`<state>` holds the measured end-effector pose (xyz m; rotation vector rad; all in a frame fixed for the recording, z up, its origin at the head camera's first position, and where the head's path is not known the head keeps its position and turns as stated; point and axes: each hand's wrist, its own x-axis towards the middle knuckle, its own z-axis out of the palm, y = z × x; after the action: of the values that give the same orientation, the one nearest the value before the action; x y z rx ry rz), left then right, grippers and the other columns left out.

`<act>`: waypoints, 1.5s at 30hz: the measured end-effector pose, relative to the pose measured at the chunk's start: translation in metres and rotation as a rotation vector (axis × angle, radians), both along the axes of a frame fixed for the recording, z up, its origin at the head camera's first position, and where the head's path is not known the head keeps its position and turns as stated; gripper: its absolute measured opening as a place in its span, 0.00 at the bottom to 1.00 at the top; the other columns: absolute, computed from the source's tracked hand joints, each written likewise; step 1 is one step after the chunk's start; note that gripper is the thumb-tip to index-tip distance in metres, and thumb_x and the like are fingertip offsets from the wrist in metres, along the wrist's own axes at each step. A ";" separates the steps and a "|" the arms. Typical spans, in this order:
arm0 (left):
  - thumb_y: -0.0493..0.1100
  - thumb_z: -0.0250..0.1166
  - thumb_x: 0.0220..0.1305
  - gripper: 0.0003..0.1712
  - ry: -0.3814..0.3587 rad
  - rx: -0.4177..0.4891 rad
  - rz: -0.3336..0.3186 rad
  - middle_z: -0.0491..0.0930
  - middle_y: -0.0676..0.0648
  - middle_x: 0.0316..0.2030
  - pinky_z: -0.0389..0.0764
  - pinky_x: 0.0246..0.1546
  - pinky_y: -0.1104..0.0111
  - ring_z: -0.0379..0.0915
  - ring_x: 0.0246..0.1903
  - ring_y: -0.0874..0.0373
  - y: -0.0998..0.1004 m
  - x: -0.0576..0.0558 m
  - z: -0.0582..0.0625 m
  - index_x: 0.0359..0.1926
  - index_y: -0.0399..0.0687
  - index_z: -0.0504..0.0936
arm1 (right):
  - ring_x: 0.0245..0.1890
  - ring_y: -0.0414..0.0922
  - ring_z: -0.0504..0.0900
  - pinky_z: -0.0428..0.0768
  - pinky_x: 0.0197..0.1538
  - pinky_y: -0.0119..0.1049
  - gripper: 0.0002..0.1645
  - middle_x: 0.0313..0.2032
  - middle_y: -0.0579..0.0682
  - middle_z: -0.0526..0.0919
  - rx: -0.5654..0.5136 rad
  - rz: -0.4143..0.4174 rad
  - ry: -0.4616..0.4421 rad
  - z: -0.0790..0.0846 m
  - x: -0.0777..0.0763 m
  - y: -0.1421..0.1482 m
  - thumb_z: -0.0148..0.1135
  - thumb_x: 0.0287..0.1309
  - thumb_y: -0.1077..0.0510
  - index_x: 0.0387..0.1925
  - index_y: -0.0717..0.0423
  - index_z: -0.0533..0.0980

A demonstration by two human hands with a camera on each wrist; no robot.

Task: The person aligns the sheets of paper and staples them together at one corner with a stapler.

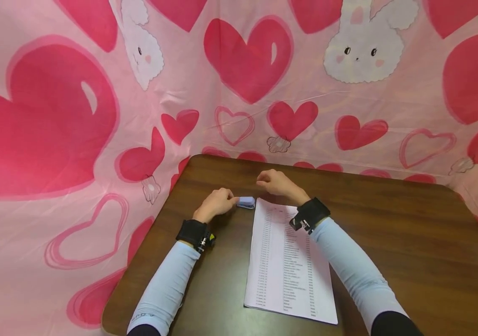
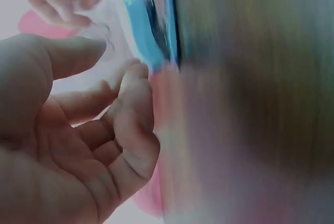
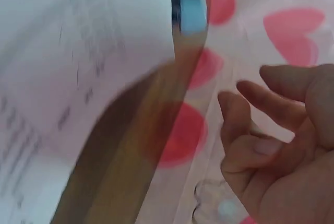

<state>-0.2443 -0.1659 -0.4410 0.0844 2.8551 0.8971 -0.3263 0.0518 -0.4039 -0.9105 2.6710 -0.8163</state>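
A small light-blue stapler lies on the table by the top left corner of a stack of printed sheets. My left hand is at the stapler's left end. In the left wrist view its fingers are loosely bent, with the thumb apart from them and the stapler just beyond the fingertips; whether they touch it I cannot tell. Past the top edge of the sheets hovers my right hand, holding nothing. The right wrist view shows its fingers loosely curved, apart from the stapler and paper.
The brown wooden table extends to the right of the sheets. A pink cloth with hearts and rabbits hangs behind the table and along its left side. My right forearm crosses over the right part of the paper.
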 end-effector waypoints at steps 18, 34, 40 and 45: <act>0.55 0.62 0.66 0.20 -0.083 0.113 0.050 0.77 0.50 0.16 0.75 0.16 0.67 0.73 0.15 0.58 0.056 0.010 -0.016 0.23 0.49 0.84 | 0.23 0.47 0.82 0.84 0.32 0.37 0.23 0.35 0.57 0.81 -0.016 -0.075 -0.299 -0.034 0.002 0.031 0.63 0.63 0.55 0.57 0.60 0.72; 0.46 0.65 0.63 0.13 -0.111 0.189 0.074 0.80 0.50 0.17 0.72 0.15 0.70 0.74 0.16 0.60 0.059 0.009 -0.021 0.24 0.49 0.86 | 0.27 0.43 0.78 0.76 0.28 0.31 0.13 0.39 0.54 0.84 0.007 -0.002 -0.124 -0.042 0.003 0.028 0.60 0.62 0.57 0.45 0.59 0.79; 0.46 0.65 0.63 0.12 -0.116 0.140 0.064 0.80 0.50 0.17 0.72 0.15 0.68 0.74 0.16 0.59 0.052 0.009 -0.018 0.24 0.49 0.86 | 0.36 0.46 0.78 0.76 0.39 0.35 0.11 0.41 0.55 0.85 0.024 0.034 -0.086 -0.042 0.002 0.023 0.57 0.64 0.59 0.43 0.59 0.80; 0.46 0.65 0.64 0.14 -0.141 0.084 0.040 0.79 0.50 0.17 0.71 0.15 0.69 0.73 0.16 0.60 0.049 0.005 -0.015 0.22 0.49 0.85 | 0.37 0.46 0.78 0.76 0.41 0.36 0.10 0.39 0.54 0.84 0.038 0.055 -0.088 -0.045 0.002 0.014 0.59 0.62 0.58 0.41 0.58 0.81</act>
<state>-0.2389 -0.1170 -0.4557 -0.0264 2.6981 0.9892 -0.3245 0.0661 -0.4491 -0.9127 2.5658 -0.7720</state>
